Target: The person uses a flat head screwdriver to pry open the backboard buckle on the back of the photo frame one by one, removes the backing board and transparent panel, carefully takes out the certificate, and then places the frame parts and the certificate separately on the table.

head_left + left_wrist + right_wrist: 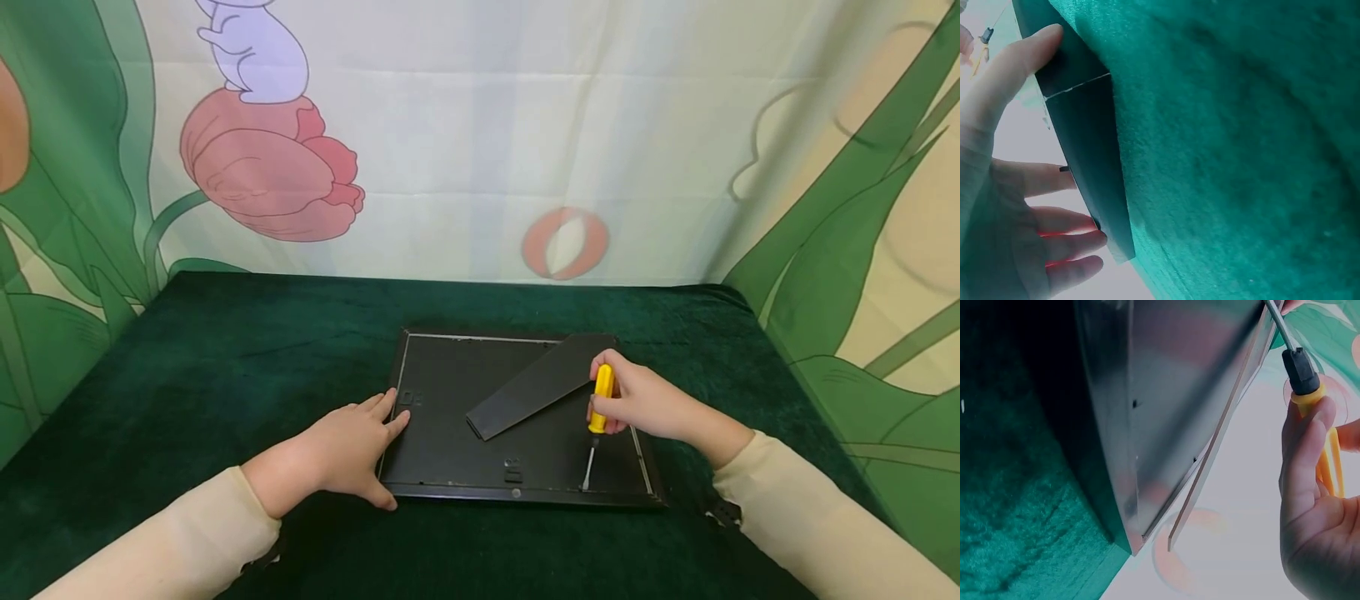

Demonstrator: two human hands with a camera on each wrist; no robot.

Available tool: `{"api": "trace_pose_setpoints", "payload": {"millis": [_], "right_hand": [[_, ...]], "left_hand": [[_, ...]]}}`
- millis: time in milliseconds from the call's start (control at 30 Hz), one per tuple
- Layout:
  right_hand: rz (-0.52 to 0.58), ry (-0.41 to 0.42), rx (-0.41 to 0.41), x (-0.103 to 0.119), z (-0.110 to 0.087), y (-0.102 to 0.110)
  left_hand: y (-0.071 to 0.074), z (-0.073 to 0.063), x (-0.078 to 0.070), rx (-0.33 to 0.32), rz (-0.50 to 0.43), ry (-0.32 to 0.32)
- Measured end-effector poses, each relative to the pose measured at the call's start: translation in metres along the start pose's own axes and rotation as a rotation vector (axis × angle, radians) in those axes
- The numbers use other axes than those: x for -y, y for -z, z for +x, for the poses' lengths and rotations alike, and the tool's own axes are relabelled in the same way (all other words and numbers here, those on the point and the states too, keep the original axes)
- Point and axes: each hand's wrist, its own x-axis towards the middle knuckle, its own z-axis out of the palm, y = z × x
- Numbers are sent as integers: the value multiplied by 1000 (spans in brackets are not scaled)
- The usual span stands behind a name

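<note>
Left hand [351, 448], fingers spread apart at a black frame's [442, 425] left edge, right hand [632, 403] with fingers clamped round a yellow screwdriver [603, 392], blade [590, 465] slanting below them, dark flap [531, 386] left of those fingers.

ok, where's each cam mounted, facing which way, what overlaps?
Head: worn on the head, facing forward and down at the black rectangular frame; left hand, right hand and cream fabric sleeves show.
Left wrist: worn there, facing the frame's outer edge and dark green plush cloth; mainly the left hand shows.
Right wrist: worn there, facing across the frame; mainly the right hand shows, gripping a yellow-handled screwdriver.
Head and right wrist share: frame, screwdriver, right hand.
</note>
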Motion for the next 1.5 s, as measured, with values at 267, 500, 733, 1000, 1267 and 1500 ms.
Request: {"api": "trace_pose_setpoints", "payload": {"millis": [267, 500, 733, 1000, 1267, 1500], "right_hand": [[-27, 46, 36, 4, -1, -3], [-78, 145, 73, 12, -2, -11], [-151, 199, 73, 17, -6, -12], [-156, 280, 140, 28, -22, -11], [-46, 214, 53, 16, -11, -6], [41, 184, 91, -1, -2, -2]], "left_hand": [[0, 2, 0, -22, 50, -13], [1, 4, -1, -26, 119, -21], [3, 6, -4, -42, 147, -24], [1, 6, -6, -35, 151, -14], [0, 5, -4, -28, 132, -9], [1, 6, -5, -33, 150, -13]]}}
